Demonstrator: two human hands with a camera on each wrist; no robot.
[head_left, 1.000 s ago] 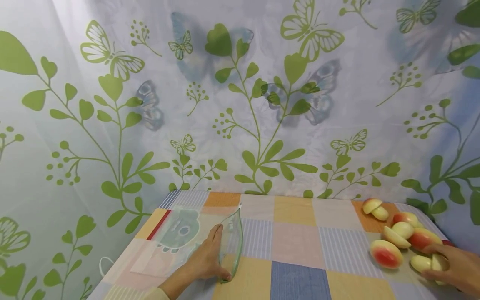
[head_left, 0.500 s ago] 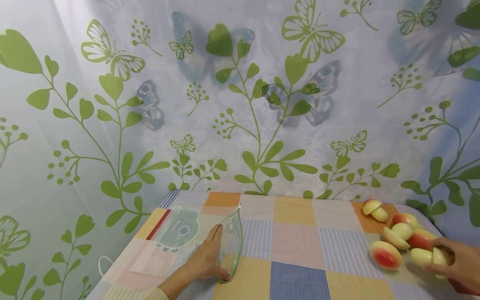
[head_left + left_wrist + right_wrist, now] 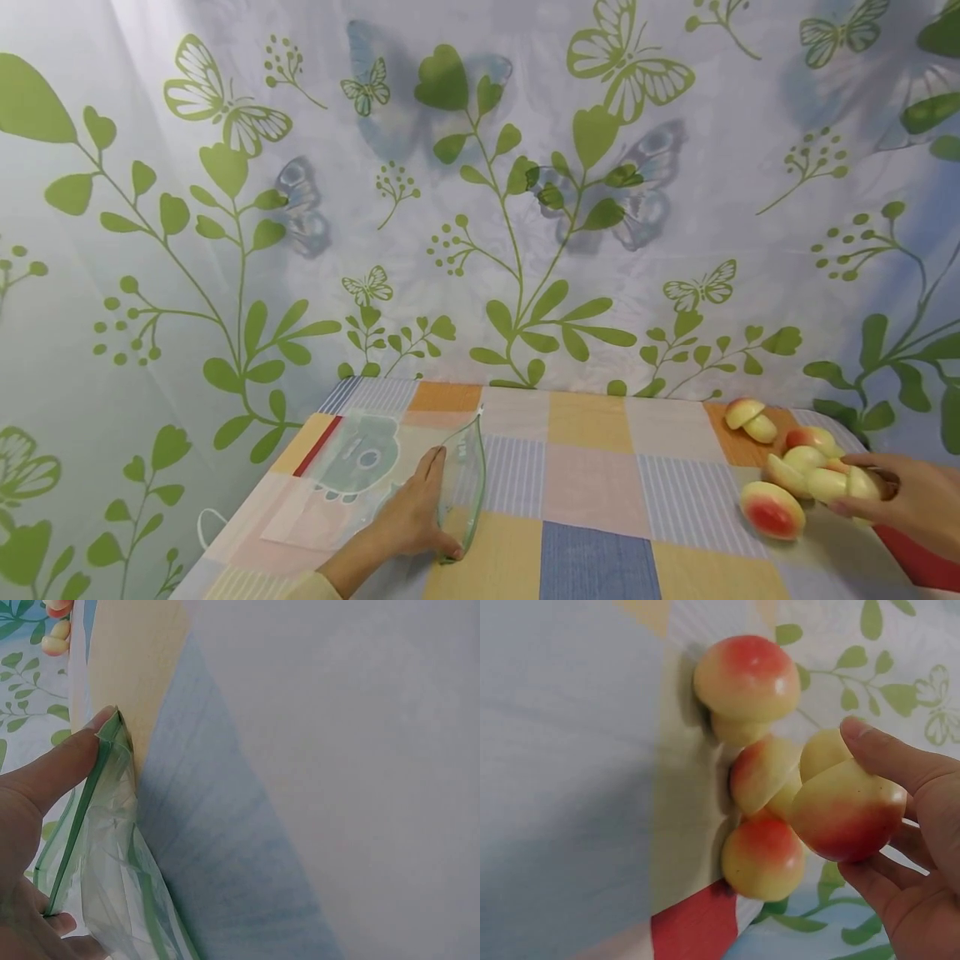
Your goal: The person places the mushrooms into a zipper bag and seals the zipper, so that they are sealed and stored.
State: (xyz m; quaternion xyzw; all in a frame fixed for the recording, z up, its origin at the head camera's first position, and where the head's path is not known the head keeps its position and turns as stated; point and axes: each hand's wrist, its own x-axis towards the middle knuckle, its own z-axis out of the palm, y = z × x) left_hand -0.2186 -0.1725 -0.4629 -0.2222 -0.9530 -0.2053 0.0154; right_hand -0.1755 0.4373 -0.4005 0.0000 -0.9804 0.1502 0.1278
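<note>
My left hand (image 3: 411,523) pinches the clear zip bag's (image 3: 375,475) mouth open on the surface (image 3: 592,492). My right hand (image 3: 903,500) grips apple pieces (image 3: 836,485), lifted just beside the remaining pieces (image 3: 772,508).

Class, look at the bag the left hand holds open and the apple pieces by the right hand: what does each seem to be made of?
Bag: thin, clear, glossy plastic film; the checked tablecloth shows through it, and a green zip strip edges its mouth.

Apple pieces: probably moulded plastic or foam, not real fruit; the skins look smooth, evenly blushed and matte. The right hand holds one, the left hand the bag.
</note>
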